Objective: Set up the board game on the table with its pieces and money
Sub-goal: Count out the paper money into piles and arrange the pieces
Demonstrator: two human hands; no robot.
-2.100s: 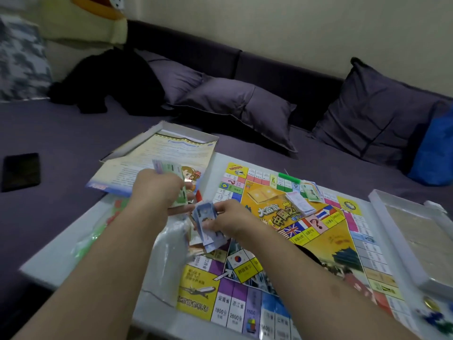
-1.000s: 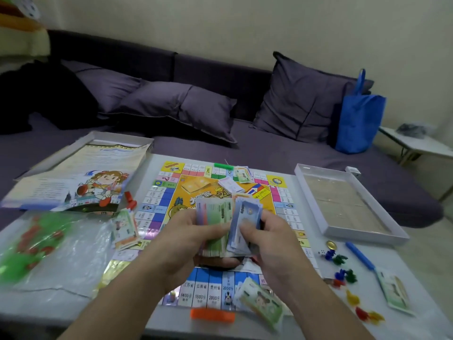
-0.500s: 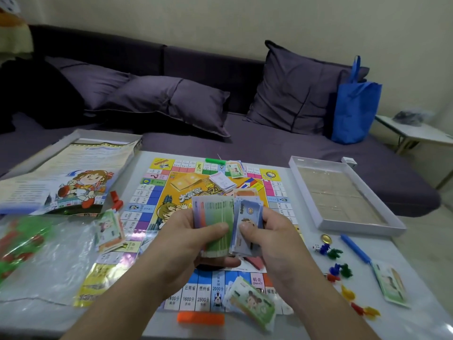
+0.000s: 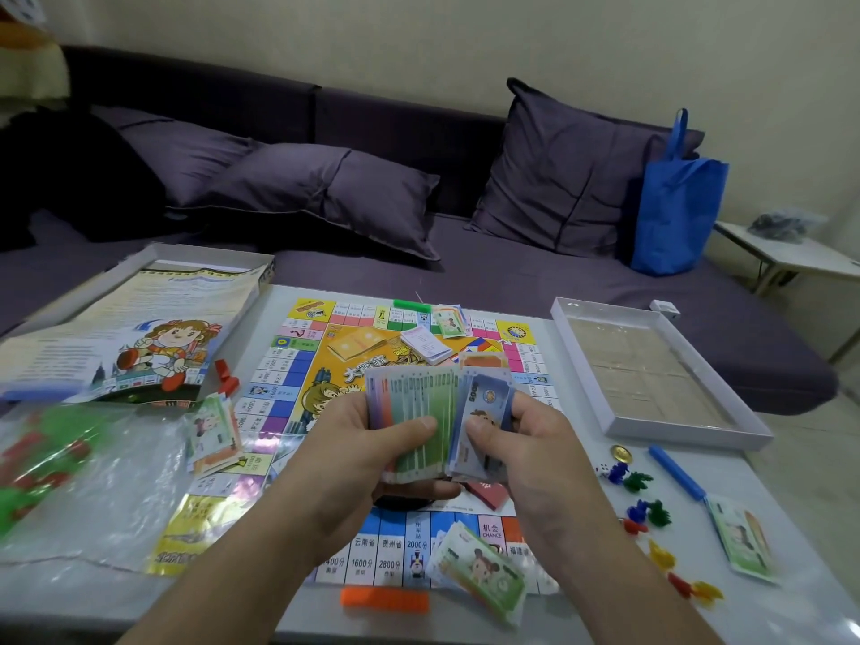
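Both hands, left hand (image 4: 367, 439) and right hand (image 4: 521, 439), now hold the fanned play money (image 4: 419, 421) over the board's (image 4: 298, 365) middle, no longer at its left edge.

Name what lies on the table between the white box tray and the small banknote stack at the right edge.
In the head view, a blue stick lies between the white box tray and the small banknote stack; the rest is bare tabletop.

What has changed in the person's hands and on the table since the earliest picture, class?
Both hands came up over the board; the left hand now holds a fanned stack of notes, the right hand pulls off blue ones. The piles around the board stayed.
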